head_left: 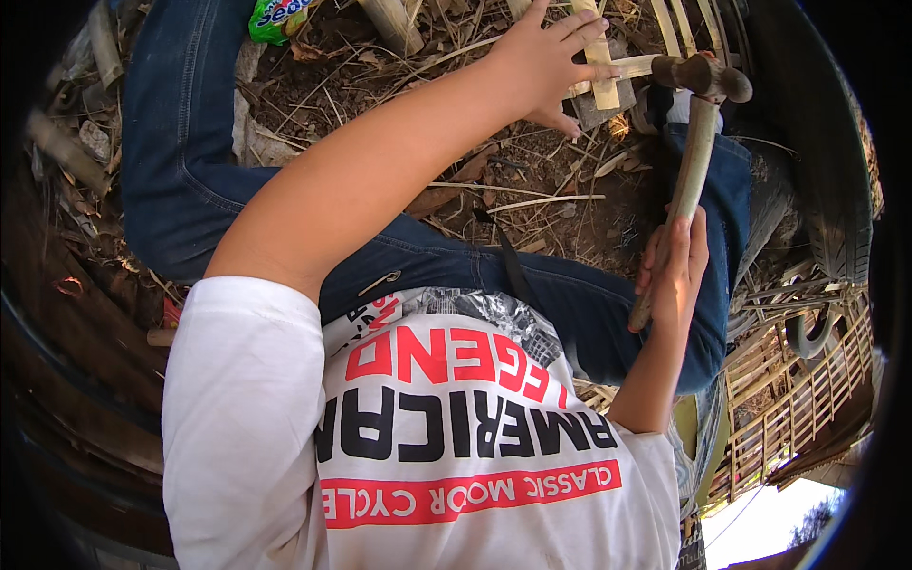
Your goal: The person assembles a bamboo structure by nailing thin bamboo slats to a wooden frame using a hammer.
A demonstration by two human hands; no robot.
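Note:
My right hand is wrapped round the lower part of the wooden handle of a hammer. The hammer is held upright in the view, its rusty brown head at the far end, close beside pale bamboo strips. At the top, my left hand has its fingers spread, some of them reaching over a flat bamboo strip. A second, crosswise strip runs from there toward the hammer head and passes out of sight behind it. Under the strips lies a greyish block, partly hidden.
My legs in blue jeans are bent around a patch of dirt and dry scraps. A dark tyre stands at the right, above a slatted bamboo panel. A green wrapper lies at the top left, near a cut bamboo piece.

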